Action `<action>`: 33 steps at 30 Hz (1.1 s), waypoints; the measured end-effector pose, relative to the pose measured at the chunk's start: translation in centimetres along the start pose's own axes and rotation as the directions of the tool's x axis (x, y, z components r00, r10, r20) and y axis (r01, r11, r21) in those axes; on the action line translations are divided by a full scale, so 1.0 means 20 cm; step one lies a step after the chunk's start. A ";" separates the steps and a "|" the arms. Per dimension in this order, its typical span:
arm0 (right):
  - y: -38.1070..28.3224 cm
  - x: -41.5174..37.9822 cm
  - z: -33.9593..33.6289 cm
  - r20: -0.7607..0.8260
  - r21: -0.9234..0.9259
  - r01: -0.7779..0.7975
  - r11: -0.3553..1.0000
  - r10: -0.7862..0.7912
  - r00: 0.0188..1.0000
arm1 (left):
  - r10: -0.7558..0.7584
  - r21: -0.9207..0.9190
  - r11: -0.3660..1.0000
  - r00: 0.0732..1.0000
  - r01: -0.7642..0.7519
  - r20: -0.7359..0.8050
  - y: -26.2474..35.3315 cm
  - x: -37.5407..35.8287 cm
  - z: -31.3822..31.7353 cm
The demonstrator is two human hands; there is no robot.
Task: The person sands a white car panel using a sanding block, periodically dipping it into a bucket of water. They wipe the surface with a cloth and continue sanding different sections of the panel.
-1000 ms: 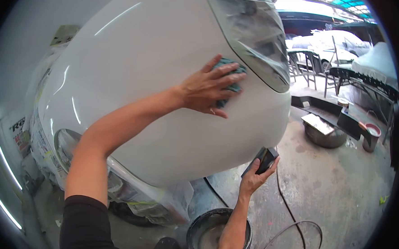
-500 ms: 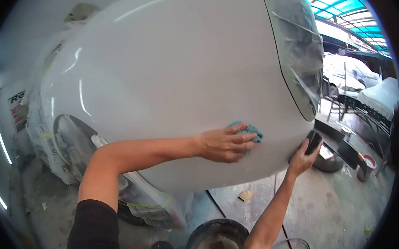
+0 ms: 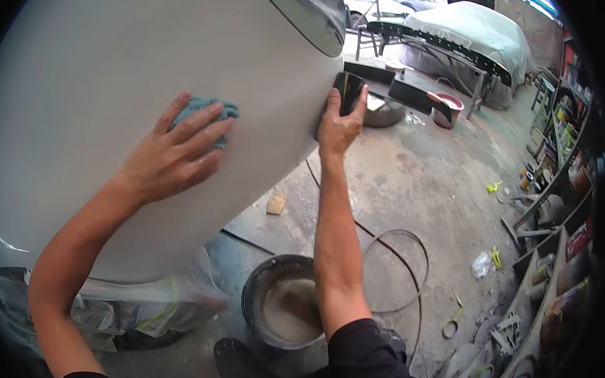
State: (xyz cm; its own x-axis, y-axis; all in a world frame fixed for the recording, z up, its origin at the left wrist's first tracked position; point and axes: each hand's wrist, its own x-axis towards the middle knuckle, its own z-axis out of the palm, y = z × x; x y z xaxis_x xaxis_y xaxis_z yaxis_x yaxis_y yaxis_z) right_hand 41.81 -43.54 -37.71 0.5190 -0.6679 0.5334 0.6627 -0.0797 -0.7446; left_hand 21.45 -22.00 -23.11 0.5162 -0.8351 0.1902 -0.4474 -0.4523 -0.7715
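Note:
My left hand [image 3: 174, 156] presses a crumpled teal cloth [image 3: 204, 106] against the pale, smooth car body panel [image 3: 118, 49], its fingers spread over the cloth. Farther right, at the panel's edge, my right hand [image 3: 340, 131] grips a black sanding block [image 3: 349, 89]. The block's dark underside rests against the panel beside the corner of the light, which is masked with clear film [image 3: 308, 15]. Below my hands, the wheel area is wrapped in plastic and tape [image 3: 132, 310].
A black bucket [image 3: 249, 299] of murky water stands on the floor near my feet. A hose [image 3: 422, 264] loops beside it. Black trim on a stand [image 3: 446, 49], a pink-red bucket [image 3: 449, 114] and a covered car [image 3: 468, 30] are behind. Cluttered shelves [image 3: 555, 202] line the right.
My view has swung right and down, so the bucket and right-hand shelves show more. The cloth and block remain in my hands; the cloth sits farther from the block on the panel.

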 end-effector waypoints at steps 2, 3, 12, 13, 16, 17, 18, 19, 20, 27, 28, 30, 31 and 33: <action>-0.05 -0.21 -0.01 -0.039 -0.097 0.071 0.993 -0.075 0.996 | -0.011 0.008 1.000 0.999 0.011 -0.033 0.01 0.00 0.01; -0.06 -0.40 -0.02 -0.056 -0.124 0.240 0.963 -0.248 0.967 | -0.020 0.012 1.000 0.999 0.020 -0.048 0.02 0.00 0.02; 0.07 0.09 0.02 0.052 0.030 0.036 0.999 -0.037 0.998 | -0.040 -0.045 0.998 0.998 0.038 -0.053 0.01 0.01 0.03; 0.10 0.10 0.02 0.019 -0.041 0.083 0.996 -0.083 0.996 | -0.040 -0.040 0.998 0.998 0.038 -0.044 0.02 0.00 0.02; 0.01 -0.42 -0.04 -0.005 -0.097 0.228 0.969 -0.229 0.973 | -0.036 -0.043 0.999 0.996 0.032 -0.081 0.02 0.00 0.03; 0.01 -0.62 -0.07 -0.024 -0.109 0.324 0.940 -0.329 0.944 | -0.038 -0.049 0.998 0.996 0.034 -0.078 0.02 0.00 0.02; 0.01 -0.69 -0.10 -0.008 -0.085 0.279 0.956 -0.281 0.960 | -0.038 -0.055 0.998 0.996 0.034 -0.076 0.03 -0.01 0.01; 0.02 -0.72 -0.11 0.003 -0.057 0.239 0.969 -0.239 0.971 | -0.036 -0.054 0.998 0.996 0.032 -0.080 0.03 0.00 0.01; 0.04 -0.73 -0.09 0.019 -0.028 0.193 0.981 -0.193 0.981 | -0.038 -0.045 0.998 0.996 0.034 -0.081 0.02 0.01 0.00; 0.21 0.08 -0.01 0.072 0.126 -0.064 0.990 0.055 0.996 | -0.053 -0.023 0.998 0.997 0.052 -0.059 0.04 0.02 0.00; 0.17 -0.04 -0.02 0.002 0.040 0.058 0.997 -0.058 0.998 | -0.053 -0.020 0.998 0.997 0.052 -0.061 0.04 0.02 -0.01; 0.07 -0.52 -0.07 -0.006 -0.039 0.127 0.991 -0.127 0.992 | -0.051 -0.014 0.999 0.997 0.050 -0.056 0.04 0.03 -0.02; 0.07 -0.70 -0.10 0.048 -0.025 0.083 0.996 -0.082 0.995 | -0.052 -0.012 0.999 0.997 0.052 -0.056 0.04 0.03 -0.03; 0.07 -0.58 -0.09 -0.002 -0.050 0.170 0.984 -0.171 0.985 | -0.050 -0.011 0.999 0.997 0.050 -0.057 0.04 0.03 -0.02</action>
State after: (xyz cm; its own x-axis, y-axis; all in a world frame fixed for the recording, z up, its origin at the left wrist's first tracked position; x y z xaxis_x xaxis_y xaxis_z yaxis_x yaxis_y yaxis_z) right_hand 35.65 -37.20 -45.67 0.3974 -0.6460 0.6518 0.7134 -0.2293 -0.6622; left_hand 21.13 -23.02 -23.28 0.4952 -0.8279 0.2631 -0.4290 -0.4965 -0.7547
